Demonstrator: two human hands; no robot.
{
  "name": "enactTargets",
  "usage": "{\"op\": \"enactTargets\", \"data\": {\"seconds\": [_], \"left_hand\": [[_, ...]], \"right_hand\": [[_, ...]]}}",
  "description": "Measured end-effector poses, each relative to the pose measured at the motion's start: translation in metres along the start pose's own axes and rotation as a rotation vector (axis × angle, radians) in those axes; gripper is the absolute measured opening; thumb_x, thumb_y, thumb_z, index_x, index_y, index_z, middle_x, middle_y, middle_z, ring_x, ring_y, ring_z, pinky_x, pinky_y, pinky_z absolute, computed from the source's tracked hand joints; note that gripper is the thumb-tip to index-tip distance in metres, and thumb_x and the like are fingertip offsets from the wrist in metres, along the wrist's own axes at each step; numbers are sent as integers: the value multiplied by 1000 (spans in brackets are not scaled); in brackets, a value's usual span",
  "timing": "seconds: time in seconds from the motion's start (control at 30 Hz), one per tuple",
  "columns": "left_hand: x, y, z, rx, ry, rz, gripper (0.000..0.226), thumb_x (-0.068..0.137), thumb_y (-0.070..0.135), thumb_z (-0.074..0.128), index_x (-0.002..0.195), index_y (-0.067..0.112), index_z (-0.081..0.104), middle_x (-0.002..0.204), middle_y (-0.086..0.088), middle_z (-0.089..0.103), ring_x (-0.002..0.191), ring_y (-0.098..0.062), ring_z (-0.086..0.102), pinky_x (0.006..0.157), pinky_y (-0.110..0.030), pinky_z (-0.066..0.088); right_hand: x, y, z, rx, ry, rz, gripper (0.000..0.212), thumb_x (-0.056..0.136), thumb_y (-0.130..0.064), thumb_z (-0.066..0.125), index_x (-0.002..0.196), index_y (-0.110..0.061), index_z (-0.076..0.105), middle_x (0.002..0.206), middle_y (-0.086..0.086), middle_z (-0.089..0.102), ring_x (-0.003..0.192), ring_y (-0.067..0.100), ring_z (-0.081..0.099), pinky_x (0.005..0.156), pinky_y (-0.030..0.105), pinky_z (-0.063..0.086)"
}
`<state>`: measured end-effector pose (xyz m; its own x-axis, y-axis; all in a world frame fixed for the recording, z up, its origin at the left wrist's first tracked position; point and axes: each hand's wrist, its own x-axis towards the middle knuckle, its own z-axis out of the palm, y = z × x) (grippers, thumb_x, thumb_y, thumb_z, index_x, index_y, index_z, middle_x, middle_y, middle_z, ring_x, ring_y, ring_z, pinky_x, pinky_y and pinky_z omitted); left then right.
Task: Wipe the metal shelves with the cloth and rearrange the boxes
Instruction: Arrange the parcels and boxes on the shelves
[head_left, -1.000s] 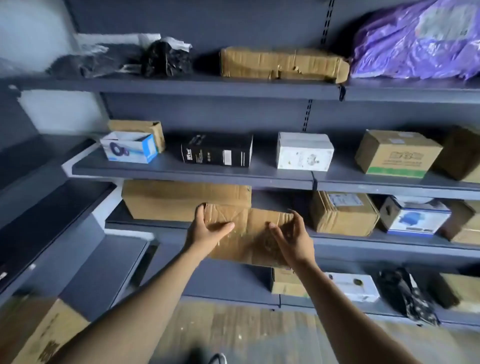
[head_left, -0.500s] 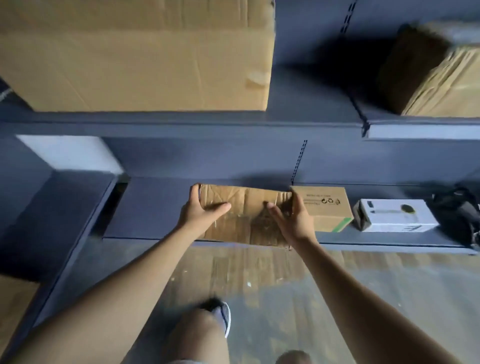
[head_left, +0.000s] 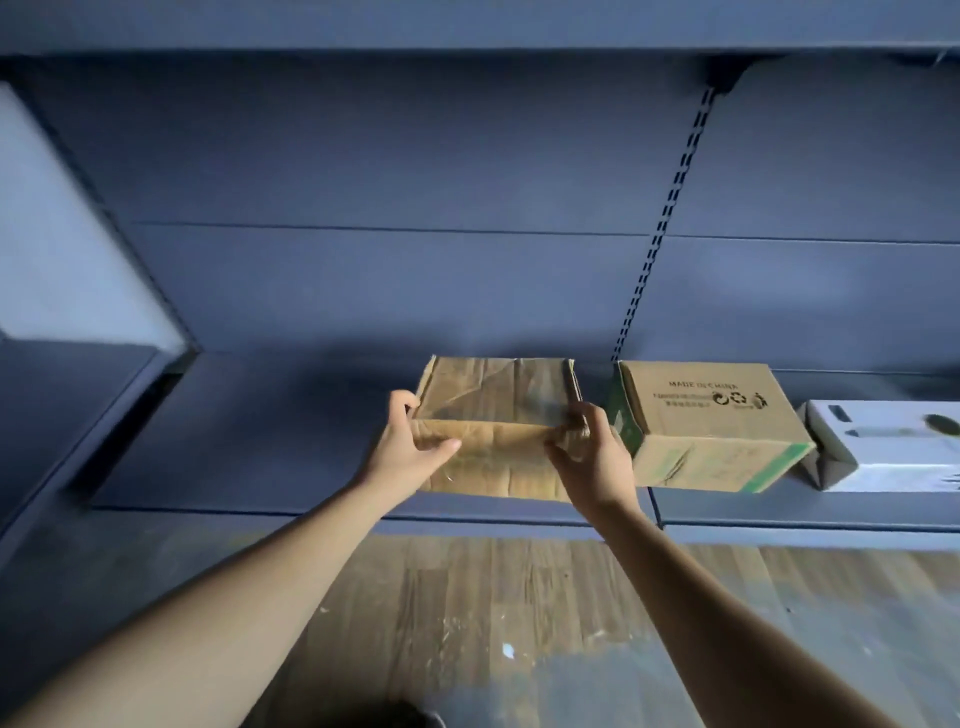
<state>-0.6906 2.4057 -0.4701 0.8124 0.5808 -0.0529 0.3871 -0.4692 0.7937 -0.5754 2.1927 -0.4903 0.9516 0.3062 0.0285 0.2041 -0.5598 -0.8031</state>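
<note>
A worn, creased cardboard box (head_left: 498, 415) rests on the lowest grey metal shelf (head_left: 260, 457), close to its front edge. My left hand (head_left: 410, 452) grips the box's left front corner, thumb on the front face. My right hand (head_left: 592, 457) grips its right front corner. Just to the right stands a brown box with green stripes and "MADE IN CHINA" print (head_left: 711, 431), almost touching the held box. No cloth is in view.
A white box (head_left: 883, 447) lies further right on the same shelf. A slotted upright (head_left: 660, 228) runs down the grey back panel. Another shelf unit (head_left: 67, 405) meets this one at the left corner. Wooden floor (head_left: 519, 613) lies below the shelf edge.
Both hands carried the worn box down from the middle shelf level and set it on the lowest shelf, beside the green-striped box. The view dropped and moved closer.
</note>
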Motion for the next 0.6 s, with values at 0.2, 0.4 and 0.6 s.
{"op": "enactTargets", "data": {"seconds": [0.2,0.4,0.6], "left_hand": [[32,-42,31,0,-58,81,61,89,27,75,141,24,42,140,15,46,129,-5,40,100,-24,33],[36,-65,48,40,-40,53,51,91,30,72,134,24,44,133,16,49,122,-10,47,93,-26,37],[43,-63,51,183,-98,73,62,93,38,69,144,19,39,149,-1,42,135,-21,44,102,-32,40]], "right_hand": [[25,39,38,19,-27,8,44,92,-21,72,132,-21,53,123,6,60,106,28,60,81,30,46],[22,53,53,-52,-42,-13,38,101,-41,56,135,-27,47,137,3,56,111,29,61,87,44,55],[27,57,50,-174,-114,40,46,102,-42,51,145,-38,35,154,5,41,126,36,54,96,53,52]]}}
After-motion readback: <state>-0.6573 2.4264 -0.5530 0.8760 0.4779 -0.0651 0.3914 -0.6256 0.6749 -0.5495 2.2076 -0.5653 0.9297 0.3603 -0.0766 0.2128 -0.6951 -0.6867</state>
